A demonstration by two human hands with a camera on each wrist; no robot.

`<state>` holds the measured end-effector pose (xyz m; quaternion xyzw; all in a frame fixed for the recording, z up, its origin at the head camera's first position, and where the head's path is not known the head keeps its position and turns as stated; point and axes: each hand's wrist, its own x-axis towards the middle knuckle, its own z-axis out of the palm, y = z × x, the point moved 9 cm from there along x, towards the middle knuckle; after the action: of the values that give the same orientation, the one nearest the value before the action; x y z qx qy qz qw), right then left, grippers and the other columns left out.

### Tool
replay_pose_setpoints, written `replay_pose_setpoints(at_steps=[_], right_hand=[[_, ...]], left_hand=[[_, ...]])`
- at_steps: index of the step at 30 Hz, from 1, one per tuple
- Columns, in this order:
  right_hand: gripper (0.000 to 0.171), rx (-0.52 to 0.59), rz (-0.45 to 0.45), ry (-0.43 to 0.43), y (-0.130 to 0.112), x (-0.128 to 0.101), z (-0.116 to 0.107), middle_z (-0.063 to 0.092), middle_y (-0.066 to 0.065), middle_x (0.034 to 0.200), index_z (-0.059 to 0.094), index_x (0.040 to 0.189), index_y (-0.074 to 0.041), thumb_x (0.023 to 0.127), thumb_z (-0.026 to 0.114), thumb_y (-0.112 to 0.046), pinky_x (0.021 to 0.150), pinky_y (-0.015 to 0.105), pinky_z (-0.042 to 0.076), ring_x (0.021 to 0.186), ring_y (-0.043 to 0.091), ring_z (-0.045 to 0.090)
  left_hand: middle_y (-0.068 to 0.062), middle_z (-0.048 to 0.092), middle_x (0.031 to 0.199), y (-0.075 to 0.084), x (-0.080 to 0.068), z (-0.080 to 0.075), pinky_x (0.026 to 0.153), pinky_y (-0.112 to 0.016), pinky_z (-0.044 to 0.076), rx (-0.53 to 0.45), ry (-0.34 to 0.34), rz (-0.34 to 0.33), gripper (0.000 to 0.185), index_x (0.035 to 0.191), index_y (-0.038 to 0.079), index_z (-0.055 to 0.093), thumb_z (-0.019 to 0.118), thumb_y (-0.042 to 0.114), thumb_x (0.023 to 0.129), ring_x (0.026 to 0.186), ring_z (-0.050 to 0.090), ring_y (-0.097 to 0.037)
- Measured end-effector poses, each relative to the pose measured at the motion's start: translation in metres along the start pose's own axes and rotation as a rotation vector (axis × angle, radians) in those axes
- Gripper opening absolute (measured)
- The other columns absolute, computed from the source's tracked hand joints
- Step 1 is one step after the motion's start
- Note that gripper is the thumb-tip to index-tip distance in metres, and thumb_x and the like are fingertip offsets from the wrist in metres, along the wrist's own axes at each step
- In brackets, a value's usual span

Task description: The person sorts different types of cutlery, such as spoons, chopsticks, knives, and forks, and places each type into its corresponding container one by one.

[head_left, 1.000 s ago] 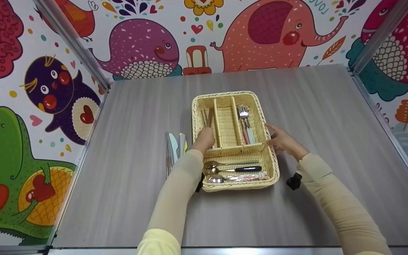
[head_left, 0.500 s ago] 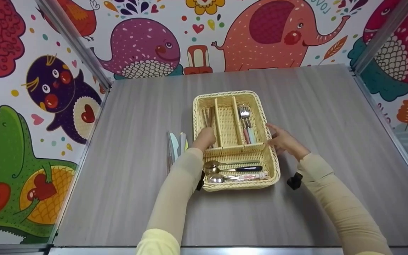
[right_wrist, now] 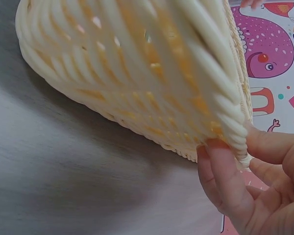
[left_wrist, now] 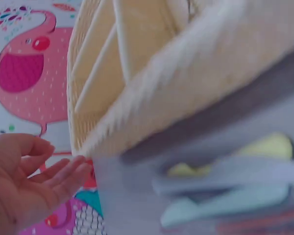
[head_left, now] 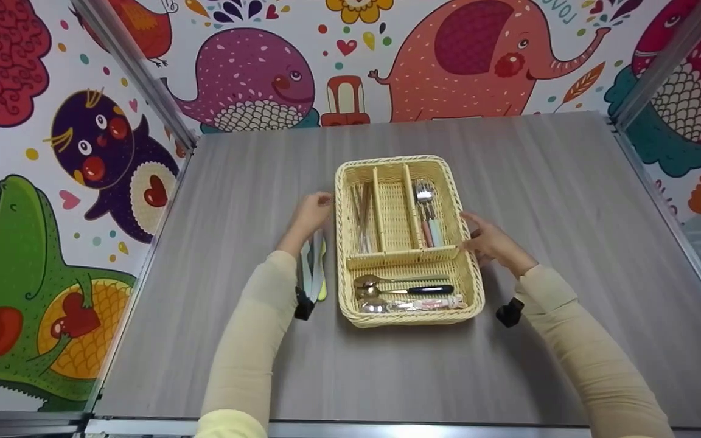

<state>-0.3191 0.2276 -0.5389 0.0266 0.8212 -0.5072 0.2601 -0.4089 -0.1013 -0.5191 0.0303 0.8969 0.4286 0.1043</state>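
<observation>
A pale woven basket [head_left: 411, 318] with compartments stands on the table. My right hand [head_left: 489, 241] grips its right rim, thumb over the edge and fingers against the outer wall [right_wrist: 137, 88] in the right wrist view. My left hand [head_left: 312, 213] is off the basket's left side, holding nothing, its fingers loosely bent in the left wrist view. Chopsticks [head_left: 364, 219] lie in the left compartment and forks [head_left: 425, 193] in the right one; the middle one is bare. Several spoons [head_left: 367, 281] fill the front compartment. Beside the basket lie a light blue knife [left_wrist: 225, 203], a grey one [left_wrist: 225, 177] and a yellow one [left_wrist: 272, 147].
Blurred reddish sticks [left_wrist: 264, 223] lie beyond the knives in the left wrist view. The grey wood-grain table [head_left: 545, 176] is bordered by metal rails and printed walls [head_left: 350, 61] at the back and sides.
My left hand has let go of the chopsticks, left them in the left compartment, and moved out leftward over the basket's edge. My right hand keeps its grip on the rim.
</observation>
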Motion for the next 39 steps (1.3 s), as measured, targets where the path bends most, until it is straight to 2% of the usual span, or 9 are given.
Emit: replay_pose_setpoints(at_steps=[3, 5, 6, 7, 10, 14, 23, 31, 39], right_hand=[[0.076, -0.001, -0.008, 0.000, -0.001, -0.001, 0.000, 0.043, 0.013, 0.094, 0.006, 0.148, -0.013, 0.090, 0.053, -0.004, 0.048, 0.028, 0.048, 0.052, 0.007, 0.048], [0.076, -0.009, -0.012, 0.005, -0.002, -0.002, -0.001, 0.043, 0.013, 0.095, 0.007, 0.148, -0.013, 0.089, 0.053, -0.004, 0.048, 0.028, 0.048, 0.052, 0.006, 0.048], [0.076, -0.012, -0.014, 0.006, -0.002, -0.002, -0.001, 0.043, 0.013, 0.095, 0.007, 0.148, -0.013, 0.089, 0.053, -0.004, 0.049, 0.028, 0.049, 0.052, 0.007, 0.049], [0.075, -0.016, -0.015, 0.007, -0.002, -0.002, -0.002, 0.043, 0.013, 0.094, 0.007, 0.148, -0.013, 0.089, 0.053, -0.003, 0.049, 0.028, 0.048, 0.052, 0.006, 0.048], [0.075, -0.012, -0.019, 0.005, -0.003, -0.004, -0.004, 0.043, 0.011, 0.092, 0.007, 0.148, -0.013, 0.089, 0.052, -0.003, 0.049, 0.028, 0.048, 0.052, 0.006, 0.048], [0.075, -0.008, -0.020, 0.015, -0.001, -0.005, -0.008, 0.044, 0.010, 0.089, 0.007, 0.148, -0.011, 0.089, 0.052, -0.001, 0.048, 0.025, 0.047, 0.053, 0.006, 0.047], [0.075, -0.007, -0.018, 0.018, 0.001, -0.003, -0.007, 0.044, 0.011, 0.091, 0.007, 0.148, -0.013, 0.089, 0.051, -0.001, 0.048, 0.024, 0.046, 0.053, 0.006, 0.047], [0.073, -0.043, 0.038, 0.005, 0.002, 0.000, -0.003, 0.043, 0.018, 0.104, 0.005, 0.149, -0.015, 0.092, 0.050, -0.004, 0.049, 0.028, 0.049, 0.057, 0.008, 0.051], [0.073, -0.036, 0.017, 0.009, 0.001, 0.000, 0.000, 0.045, 0.019, 0.102, 0.005, 0.148, -0.012, 0.091, 0.049, -0.001, 0.051, 0.030, 0.052, 0.059, 0.009, 0.054]], left_hand=[[-0.013, 0.058, 0.117, -0.028, -0.014, -0.025, 0.089, -0.032, 0.044, 0.112, 0.058, 0.003, 0.033, 0.119, 0.005, 0.058, 0.052, 0.017, 0.089, 0.108, 0.055, -0.024], [-0.015, 0.058, 0.116, -0.045, -0.027, -0.033, 0.089, -0.034, 0.044, 0.193, 0.071, -0.055, 0.035, 0.119, 0.003, 0.057, 0.052, 0.019, 0.088, 0.107, 0.055, -0.027], [-0.016, 0.057, 0.117, -0.058, -0.031, -0.034, 0.089, -0.035, 0.044, 0.240, 0.068, -0.109, 0.037, 0.120, 0.002, 0.056, 0.053, 0.020, 0.088, 0.107, 0.055, -0.028], [-0.020, 0.055, 0.120, -0.060, -0.044, -0.035, 0.092, -0.040, 0.043, 0.280, 0.042, -0.196, 0.039, 0.122, -0.002, 0.053, 0.051, 0.019, 0.089, 0.111, 0.052, -0.033], [-0.025, 0.052, 0.122, -0.069, -0.075, -0.031, 0.092, -0.045, 0.042, 0.307, -0.012, -0.349, 0.046, 0.126, -0.008, 0.047, 0.051, 0.021, 0.091, 0.110, 0.051, -0.037], [-0.025, 0.055, 0.113, -0.080, -0.095, -0.020, 0.083, -0.042, 0.046, 0.259, -0.037, -0.403, 0.050, 0.124, -0.011, 0.045, 0.053, 0.025, 0.089, 0.097, 0.054, -0.033], [-0.004, 0.049, 0.070, -0.090, -0.099, -0.010, 0.049, -0.024, 0.038, 0.240, 0.007, -0.435, 0.025, 0.095, -0.002, 0.058, 0.057, 0.021, 0.084, 0.058, 0.047, -0.015], [-0.002, 0.050, 0.062, -0.094, -0.100, -0.010, 0.045, -0.023, 0.035, 0.262, 0.042, -0.438, 0.015, 0.075, 0.004, 0.057, 0.057, 0.017, 0.083, 0.052, 0.046, -0.013], [-0.003, 0.049, 0.065, -0.102, -0.101, -0.011, 0.048, -0.024, 0.036, 0.201, 0.049, -0.468, 0.014, 0.078, 0.005, 0.056, 0.057, 0.019, 0.081, 0.056, 0.046, -0.015]])
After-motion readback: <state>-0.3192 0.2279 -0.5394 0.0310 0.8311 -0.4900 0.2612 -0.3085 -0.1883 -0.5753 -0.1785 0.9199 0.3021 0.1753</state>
